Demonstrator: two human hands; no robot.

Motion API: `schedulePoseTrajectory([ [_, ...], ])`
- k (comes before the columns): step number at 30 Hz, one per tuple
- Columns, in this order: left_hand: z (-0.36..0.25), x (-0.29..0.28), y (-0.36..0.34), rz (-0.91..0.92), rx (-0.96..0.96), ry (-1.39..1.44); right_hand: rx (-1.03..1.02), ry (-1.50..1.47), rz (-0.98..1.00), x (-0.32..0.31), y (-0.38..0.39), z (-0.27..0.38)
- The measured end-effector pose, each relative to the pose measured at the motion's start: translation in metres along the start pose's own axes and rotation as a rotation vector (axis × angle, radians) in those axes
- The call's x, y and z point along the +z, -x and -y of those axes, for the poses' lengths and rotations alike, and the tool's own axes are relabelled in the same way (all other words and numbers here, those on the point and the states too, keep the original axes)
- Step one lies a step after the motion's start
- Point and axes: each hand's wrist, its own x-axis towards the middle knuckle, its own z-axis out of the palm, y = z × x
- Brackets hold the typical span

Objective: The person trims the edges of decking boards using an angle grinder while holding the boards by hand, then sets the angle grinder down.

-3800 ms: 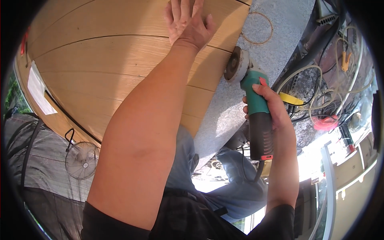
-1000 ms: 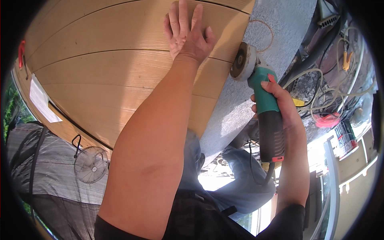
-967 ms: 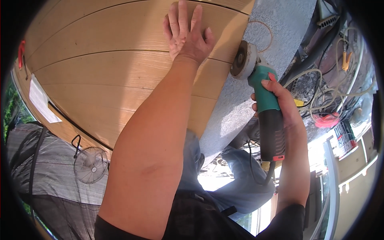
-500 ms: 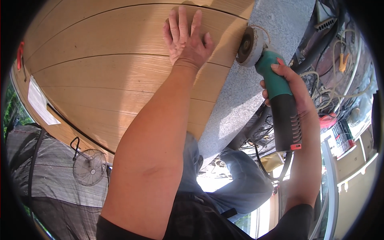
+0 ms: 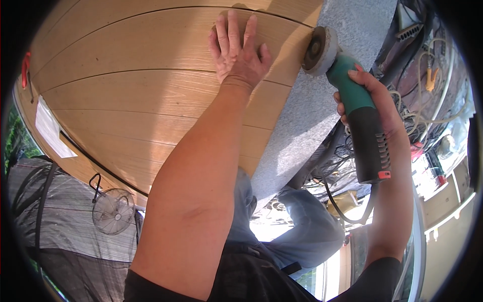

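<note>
Left hand [image 5: 240, 64] is laid flat on wood-grain planks [image 5: 146, 55], fingers spread | teal-and-black angle grinder [image 5: 366, 126] is gripped by right hand [image 5: 384, 102], the nearer one | grinder body is set at 4 o'clock from left hand, long axis aligned 11-to-5 | disc [image 5: 314, 49] is held at 3 o'clock, beside planks' edge; contact cannot be told

Left hand [image 5: 242, 61] at upper centre of frame, palm down, fingers spread toward top edge, thumb jutting right. Left wrist [image 5: 236, 86] seemingly bent back, though foreshortening blurs angle. Left arm [image 5: 201, 166] nearly straight, slanting to lower centre-left. Right hand [image 5: 381, 99] right of centre, curled in closed grip, thumb [image 5: 358, 77] uppermost, palm hidden. Right forearm [image 5: 396, 196] nearly vertical, reaching lower right.
</note>
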Motion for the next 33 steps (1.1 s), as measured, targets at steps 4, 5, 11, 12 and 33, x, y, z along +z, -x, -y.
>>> schedulePoseTrajectory([
  [4, 0.000, 0.003, 0.002, 0.000, -0.009, 0.007, -0.007, 0.002, 0.015, 0.001, -0.001, -0.008],
  [5, 0.000, 0.004, 0.002, 0.003, -0.008, 0.010, 0.004, 0.002, 0.009, 0.000, -0.001, -0.010],
  [11, -0.002, 0.004, 0.002, 0.005, 0.001, 0.005, 0.076, 0.005, -0.038, 0.000, 0.002, -0.036],
  [12, -0.003, 0.004, 0.003, 0.002, 0.001, -0.003, 0.111, -0.004, -0.044, -0.002, 0.002, -0.042],
  [33, 0.003, 0.014, 0.004, -0.171, 0.067, 0.058, 0.201, -0.033, 0.001, -0.010, 0.002, -0.140],
])
